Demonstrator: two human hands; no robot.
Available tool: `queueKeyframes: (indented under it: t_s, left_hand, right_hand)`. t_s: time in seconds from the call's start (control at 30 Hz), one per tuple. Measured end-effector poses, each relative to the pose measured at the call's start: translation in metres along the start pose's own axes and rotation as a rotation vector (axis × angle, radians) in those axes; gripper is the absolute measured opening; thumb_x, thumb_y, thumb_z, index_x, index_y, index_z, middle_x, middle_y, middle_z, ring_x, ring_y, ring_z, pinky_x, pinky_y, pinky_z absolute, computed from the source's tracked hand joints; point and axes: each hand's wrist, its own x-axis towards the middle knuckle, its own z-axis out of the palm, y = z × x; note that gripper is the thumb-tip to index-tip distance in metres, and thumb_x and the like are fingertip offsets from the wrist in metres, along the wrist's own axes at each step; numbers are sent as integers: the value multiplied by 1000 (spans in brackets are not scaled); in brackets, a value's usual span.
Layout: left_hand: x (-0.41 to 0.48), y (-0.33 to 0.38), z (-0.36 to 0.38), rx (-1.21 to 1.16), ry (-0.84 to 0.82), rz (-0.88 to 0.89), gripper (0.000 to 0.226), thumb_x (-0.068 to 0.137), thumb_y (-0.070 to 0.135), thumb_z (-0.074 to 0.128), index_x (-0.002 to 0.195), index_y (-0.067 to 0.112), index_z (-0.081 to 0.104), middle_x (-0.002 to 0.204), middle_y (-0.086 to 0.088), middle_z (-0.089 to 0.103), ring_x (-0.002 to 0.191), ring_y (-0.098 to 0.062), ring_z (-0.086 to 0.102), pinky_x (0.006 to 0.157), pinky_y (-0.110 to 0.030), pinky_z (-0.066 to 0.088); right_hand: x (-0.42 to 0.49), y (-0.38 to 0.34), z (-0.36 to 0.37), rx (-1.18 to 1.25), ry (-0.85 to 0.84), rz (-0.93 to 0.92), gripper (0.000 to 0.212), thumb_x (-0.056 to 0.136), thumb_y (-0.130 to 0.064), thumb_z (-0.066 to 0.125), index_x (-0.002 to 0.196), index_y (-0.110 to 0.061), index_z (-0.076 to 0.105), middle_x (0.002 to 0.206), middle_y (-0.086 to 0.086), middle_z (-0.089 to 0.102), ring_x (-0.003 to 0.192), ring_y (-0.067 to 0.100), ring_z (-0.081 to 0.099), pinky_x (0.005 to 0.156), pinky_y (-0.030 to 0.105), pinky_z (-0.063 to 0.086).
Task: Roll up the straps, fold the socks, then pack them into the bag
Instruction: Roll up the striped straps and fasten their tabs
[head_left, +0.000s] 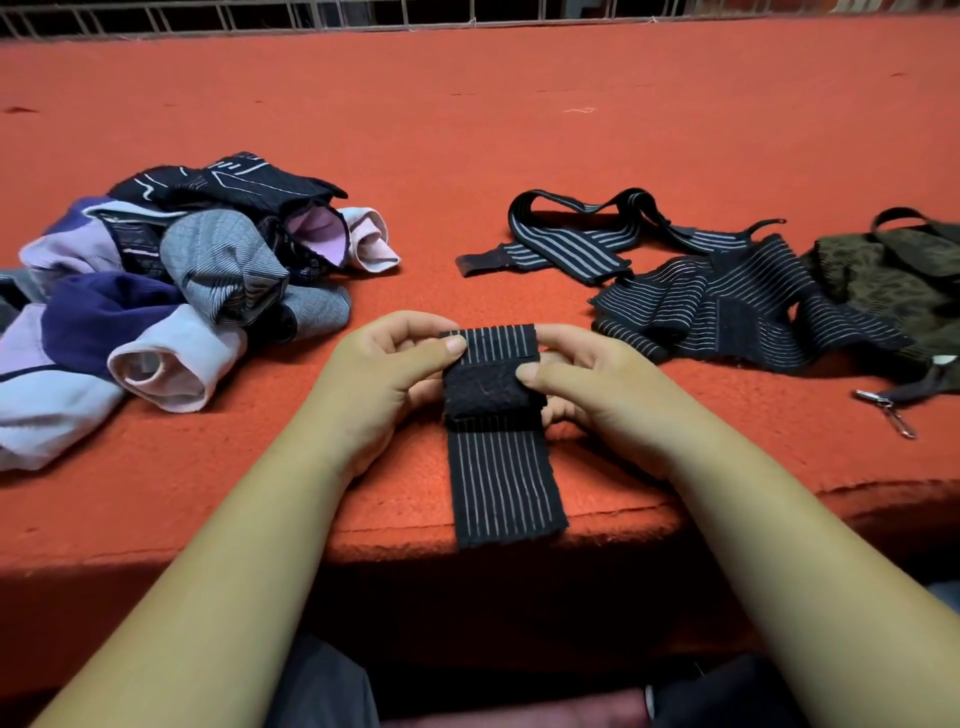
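Red felt tabletop (467, 130): your left hand (379, 374) and right hand (587, 374) pinched the striped strap (501, 467) at its partial roll. This was apparently the rolling step; the tail at 6 o'clock likely needed winding next.

Place: prob. a home or lodging, indoors; exact room can't be told.
Surface: wide orange-red, felt-like carpet (467, 130) over a raised platform; front edge drops into shadow.
Far edge: white metal rail (363, 13) w/ thin bars, dark behind it.
Light: dim & warm, brightest on the carpet.
Stuff: personal kit, not work gear. Heap of socks (171, 291) at left, striped elastic straps (727, 296) at right, camo bag (893, 265) at far right w/ a metal clip (888, 410) beside it.
Seat: person sits right at the platform edge, dark trousers (322, 686) at bottom of view.
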Motion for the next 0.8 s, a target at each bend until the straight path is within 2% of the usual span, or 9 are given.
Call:
queueKeyframes:
  t_s: [0.1,0.2,0.27,0.43,0.5,0.57,0.67,0.73,0.8]
  left_hand:
    - [-2,3,1,-55,33,18,14,94,7,74,108,8,73,100,-11,75,86,-17,70,74,-25,61]
    - [-3,1,1,-49,-34,-23,21,93,15,75,112,7,74,105,-15,75,90,-25,66,78,-30,61]
    - [-3,-1,1,40,-107,-50,23,93,17,77,113,7,74,102,-15,72,90,-28,62,78,-34,56]
    - [-1,-2,1,130,-109,-24,17,96,5,72,112,3,72,86,-5,71,83,-17,67,73,-28,56]
    - [-1,-2,-1,111,-88,-11,19,96,6,71,115,3,72,90,-6,75,86,-16,70,77,-30,58]
    - [0,-2,-2,80,-73,-4,22,97,6,70,119,3,71,102,-13,77,94,-20,73,83,-33,61]
    - [-1,-1,-1,65,-76,-10,24,99,5,68,123,5,70,100,-10,77,89,-17,73,76,-28,61]
    - [-1,-1,0,83,-90,-29,23,102,6,64,124,6,69,88,1,75,79,-9,70,72,-24,60]
    - [0,-2,0,106,-107,-57,19,105,10,60,122,8,69,89,3,74,81,-7,69,76,-22,59]
  right_hand:
    - [-1,-2,2,-138,-8,-18,19,101,-14,69,118,-12,76,95,10,68,77,23,57,69,33,48]
    - [1,1,5,-100,93,-55,12,101,-12,69,110,-10,76,87,10,68,77,26,56,68,35,50]
    - [3,4,5,-46,155,-73,10,101,-11,69,109,-9,75,82,12,66,73,29,56,63,36,53]
    - [3,4,5,-21,157,-94,16,103,-15,68,117,-16,75,85,12,65,72,27,57,60,36,55]
    - [2,3,5,-62,115,-84,21,105,-20,66,124,-23,74,83,13,64,71,26,59,63,38,56]
    - [2,1,5,-83,84,-76,24,107,-20,63,129,-24,72,79,13,63,69,29,59,63,40,56]
    - [3,0,5,2,80,-87,30,107,-13,62,135,-19,69,85,14,66,68,21,59,60,34,54]
    - [3,1,4,98,90,-88,32,107,-9,60,136,-18,70,96,15,68,76,22,60,65,34,53]
    - [4,2,4,172,95,-84,32,106,-4,58,132,-17,73,107,20,71,92,30,62,81,45,53]
